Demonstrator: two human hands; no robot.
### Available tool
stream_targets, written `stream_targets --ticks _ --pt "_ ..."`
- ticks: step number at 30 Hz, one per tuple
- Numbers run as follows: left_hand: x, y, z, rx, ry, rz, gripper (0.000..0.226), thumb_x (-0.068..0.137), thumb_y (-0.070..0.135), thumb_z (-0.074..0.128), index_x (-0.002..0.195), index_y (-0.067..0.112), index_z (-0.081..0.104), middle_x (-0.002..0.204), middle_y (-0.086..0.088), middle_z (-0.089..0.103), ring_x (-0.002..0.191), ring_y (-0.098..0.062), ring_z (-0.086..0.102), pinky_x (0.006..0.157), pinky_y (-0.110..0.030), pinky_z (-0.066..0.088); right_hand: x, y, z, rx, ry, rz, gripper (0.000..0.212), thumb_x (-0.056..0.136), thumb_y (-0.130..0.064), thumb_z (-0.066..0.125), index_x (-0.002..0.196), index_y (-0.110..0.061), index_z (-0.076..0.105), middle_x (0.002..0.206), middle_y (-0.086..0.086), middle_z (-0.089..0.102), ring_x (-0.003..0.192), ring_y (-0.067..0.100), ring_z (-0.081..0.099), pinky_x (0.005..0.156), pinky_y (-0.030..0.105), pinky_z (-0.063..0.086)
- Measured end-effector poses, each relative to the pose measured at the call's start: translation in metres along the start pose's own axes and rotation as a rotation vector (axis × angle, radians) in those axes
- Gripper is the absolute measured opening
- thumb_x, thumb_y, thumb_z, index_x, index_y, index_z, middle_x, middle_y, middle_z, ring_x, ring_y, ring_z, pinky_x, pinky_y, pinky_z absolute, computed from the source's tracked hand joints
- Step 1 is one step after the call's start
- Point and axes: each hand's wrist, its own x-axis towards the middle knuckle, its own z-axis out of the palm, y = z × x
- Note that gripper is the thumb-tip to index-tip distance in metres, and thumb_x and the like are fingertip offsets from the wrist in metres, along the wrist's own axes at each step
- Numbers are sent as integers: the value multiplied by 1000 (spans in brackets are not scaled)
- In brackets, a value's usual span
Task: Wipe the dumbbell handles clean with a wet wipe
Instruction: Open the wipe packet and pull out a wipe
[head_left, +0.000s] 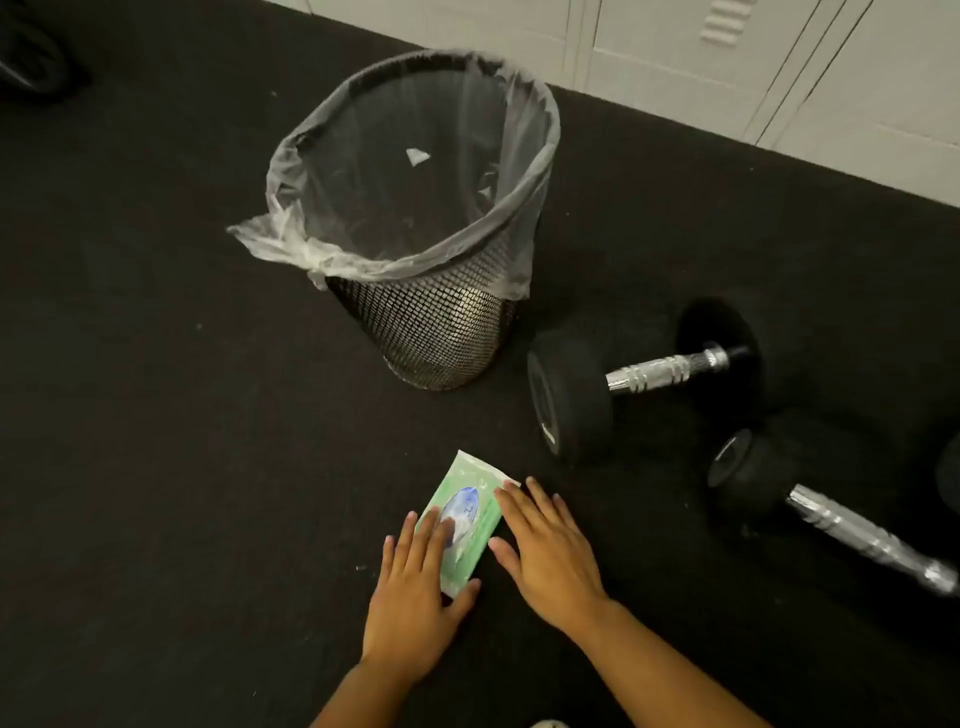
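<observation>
Soft plastic wipes pack (470, 525) lower centre: pale green, white edges, blue-white oval label; round wire-mesh bin (441, 332) upper centre: black diamond mesh, clear whitish liner (415, 171); two dumbbells right: black heads, chrome ribbed handles (670, 370) (867, 538); rubber floor (156, 415): black, pale specks; lockers (779, 62) top right: off-white

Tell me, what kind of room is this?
Probably a gym or its locker room: two dumbbells lie on a black rubber floor, with pale lockers along the wall.
</observation>
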Motion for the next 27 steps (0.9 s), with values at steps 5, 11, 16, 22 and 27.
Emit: stream_targets --ticks 5,11,16,22,27 --pt "6 -11 4 12 109 99 69 85 62 18 145 29 26 156 9 7 142 -10 -8 114 -30 -9 2 5 15 -117 79 -30 54 86 -44 29 123 -17 58 132 -3 54 125 23 47 97 46 39" --pt "45 -13 -17 120 178 291 53 89 27 56 139 23 40 142 -2 41 128 -22 42 106 -36 32 0 7 20 -168 73 -32 55 86 -44 29 126 -18 56 137 -2 49 128 24 43 98 47 37" --pt "63 -9 -31 410 67 373 69 93 30 51 149 29 10 151 0 17 131 -22 26 106 -34 26 1 11 25 -191 112 -63 50 87 -43 38 127 -18 54 138 -1 48 128 24 42 99 49 34" --pt "75 -2 -34 366 56 343 65 85 28 63 140 31 28 142 1 25 120 -21 30 98 -31 33 2 13 28 -203 154 -98 58 75 -39 68 127 -17 54 137 0 48 128 25 42 99 50 32" --pt "80 4 -38 368 -1 325 58 85 25 63 137 22 38 139 -2 29 116 -21 34 96 -31 37 3 13 28 -228 194 -103 59 72 -38 72 125 -16 56 135 1 51 125 25 45 98 50 33"
